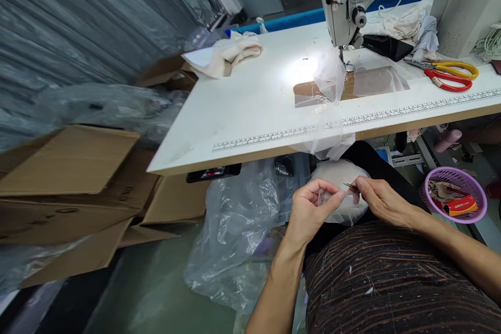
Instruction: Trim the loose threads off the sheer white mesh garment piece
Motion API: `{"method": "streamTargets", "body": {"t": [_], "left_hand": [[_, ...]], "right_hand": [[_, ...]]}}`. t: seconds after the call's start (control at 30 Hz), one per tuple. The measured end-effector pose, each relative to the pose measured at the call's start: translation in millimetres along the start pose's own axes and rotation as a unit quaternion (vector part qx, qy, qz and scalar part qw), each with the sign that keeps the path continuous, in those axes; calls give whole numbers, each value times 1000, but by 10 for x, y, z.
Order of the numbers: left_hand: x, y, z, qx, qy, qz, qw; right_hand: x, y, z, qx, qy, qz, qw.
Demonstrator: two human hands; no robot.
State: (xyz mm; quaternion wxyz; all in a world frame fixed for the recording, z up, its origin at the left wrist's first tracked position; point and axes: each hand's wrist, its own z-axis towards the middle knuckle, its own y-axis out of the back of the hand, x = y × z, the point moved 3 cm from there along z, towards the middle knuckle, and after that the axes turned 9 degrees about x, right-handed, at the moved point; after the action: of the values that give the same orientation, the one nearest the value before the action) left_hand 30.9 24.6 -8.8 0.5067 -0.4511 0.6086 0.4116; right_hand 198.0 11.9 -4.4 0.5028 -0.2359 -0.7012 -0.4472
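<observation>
Over my lap, my left hand (pixel 313 203) pinches a small piece of sheer white fabric (pixel 326 197) between thumb and fingertips. My right hand (pixel 381 199) grips a small dark thread snip (pixel 351 186), its tip touching the fabric next to my left fingers. More sheer fabric (pixel 331 81) hangs from the needle of the white sewing machine (pixel 344 0) and spills over the front edge of the white table (pixel 250 109). A cream fabric bundle (pixel 338 175) rests on my lap behind my hands.
Yellow and red scissors (pixel 450 75) lie on the table at right. A folded cream cloth (pixel 230 52) sits at its far left corner. Cardboard boxes (pixel 74 167) and clear plastic bags (pixel 235 224) crowd the floor at left. A purple basket (pixel 456 193) stands at right.
</observation>
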Motion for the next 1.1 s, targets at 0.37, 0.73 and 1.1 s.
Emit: {"method": "streamTargets", "body": {"t": [0.37,0.73,1.1], "left_hand": [[-23,1,3,17,-67,32,997],[-6,-10,-3,5,-51,51,997],[135,-161,-23,70,-5,10,997]], "right_hand": [[-8,-65,7,13,12,-91,996],[-82,-127,-20,-64,-40,-162,984],[-5,56,104,25,-33,23,999]]}}
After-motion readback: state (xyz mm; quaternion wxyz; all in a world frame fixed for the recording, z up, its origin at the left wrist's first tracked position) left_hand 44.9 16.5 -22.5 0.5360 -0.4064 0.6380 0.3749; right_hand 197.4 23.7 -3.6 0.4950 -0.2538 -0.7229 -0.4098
